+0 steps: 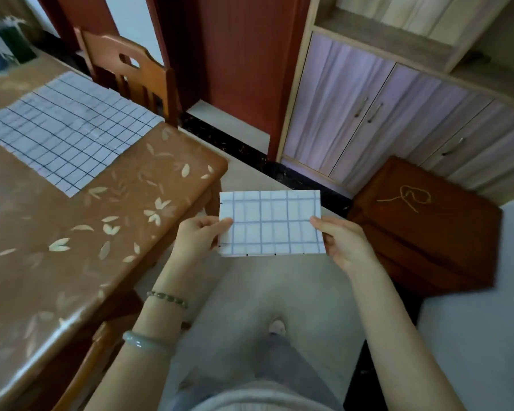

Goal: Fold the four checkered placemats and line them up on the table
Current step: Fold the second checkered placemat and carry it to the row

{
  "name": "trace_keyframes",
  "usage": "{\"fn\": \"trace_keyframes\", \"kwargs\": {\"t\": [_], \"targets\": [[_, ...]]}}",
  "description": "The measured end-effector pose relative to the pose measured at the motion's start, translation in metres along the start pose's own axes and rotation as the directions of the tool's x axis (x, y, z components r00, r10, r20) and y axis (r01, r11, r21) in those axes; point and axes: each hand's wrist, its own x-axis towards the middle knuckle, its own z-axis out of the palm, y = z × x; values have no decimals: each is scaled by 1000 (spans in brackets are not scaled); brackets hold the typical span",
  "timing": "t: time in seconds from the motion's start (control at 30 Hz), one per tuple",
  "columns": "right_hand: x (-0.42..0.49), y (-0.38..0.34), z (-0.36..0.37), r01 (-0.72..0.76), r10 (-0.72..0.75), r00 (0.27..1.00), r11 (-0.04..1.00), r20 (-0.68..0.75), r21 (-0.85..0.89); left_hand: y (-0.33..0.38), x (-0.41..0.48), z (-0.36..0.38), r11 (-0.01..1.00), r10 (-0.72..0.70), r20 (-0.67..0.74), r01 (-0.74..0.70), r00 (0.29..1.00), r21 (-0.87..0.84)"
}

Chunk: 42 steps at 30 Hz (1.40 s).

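Observation:
A folded white placemat (pixel 272 222) with a blue grid is held in the air, to the right of the table's corner and above the floor. My left hand (pixel 198 237) pinches its left edge, thumb on top. Its right edge is pinched by my right hand (pixel 346 243). A second checkered placemat (pixel 69 130) lies unfolded and flat on the brown table (pixel 125 221), at the far left. No other placemats are in view.
A wooden chair (pixel 131 72) stands at the table's far side. A brown wooden box (pixel 428 226) sits on the floor at right, below purple cabinet doors (pixel 368 114). Another chair back (pixel 83 372) shows at the lower left. My legs are below the hands.

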Motion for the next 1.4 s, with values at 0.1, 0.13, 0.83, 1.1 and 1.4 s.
{"fn": "trace_keyframes", "kwargs": {"t": [0.1,0.13,0.83,1.1,1.4], "targets": [[31,-32,-22,-5,5,1000,1000,15,12,17,11,42,998,-26,-37,24,999,-60],[41,-42,-28,0,0,1000,1000,19,5,24,15,54,996,-30,-44,26,999,-86],[320,-191,49,-13,35,986,991,162,-136,144,265,112,985,-102,-222,68,970,-158],[415,-271,147,-22,71,964,981,256,-190,213,368,88,981,-100,-302,42,948,-191],[533,-340,269,-6,126,917,953,378,-303,259,488,62,942,-189,-458,29,869,-333]]}}
